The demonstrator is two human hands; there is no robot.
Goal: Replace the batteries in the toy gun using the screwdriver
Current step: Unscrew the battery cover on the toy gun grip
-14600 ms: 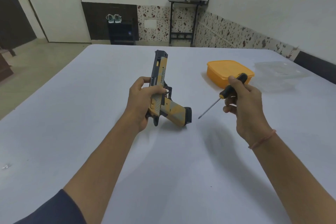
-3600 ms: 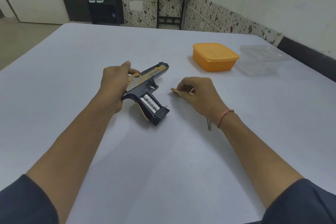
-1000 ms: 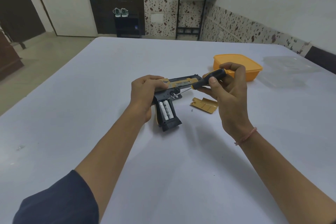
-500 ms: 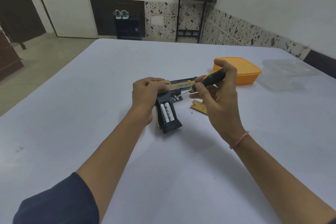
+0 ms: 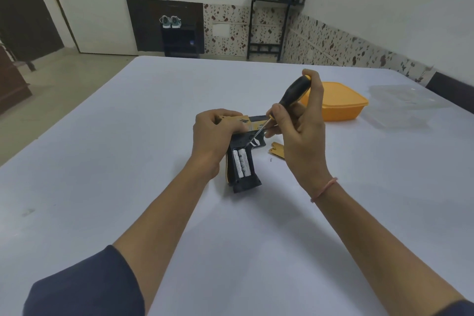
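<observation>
The black and yellow toy gun (image 5: 245, 182) lies on its side on the white table (image 5: 128, 161), grip towards me. Its battery bay is uncovered and shows two white batteries (image 5: 241, 163) side by side. My left hand (image 5: 214, 134) presses down on the gun's slide. My right hand (image 5: 298, 130) grips the screwdriver (image 5: 291, 96) by its black and yellow handle, held steeply, with the metal tip touching the top end of the batteries. The removed yellow cover (image 5: 277, 152) lies right of the gun, partly hidden by my right hand. A tiny screw (image 5: 271, 160) rests beside it.
An orange lidded box (image 5: 338, 105) stands behind my right hand. A clear plastic container (image 5: 407, 107) sits further right near the table's edge. A wall runs along the right side.
My right hand has tipped the screwdriver more upright, and its tip has moved down from the trigger area to the top of the batteries. My left hand still pins the gun.
</observation>
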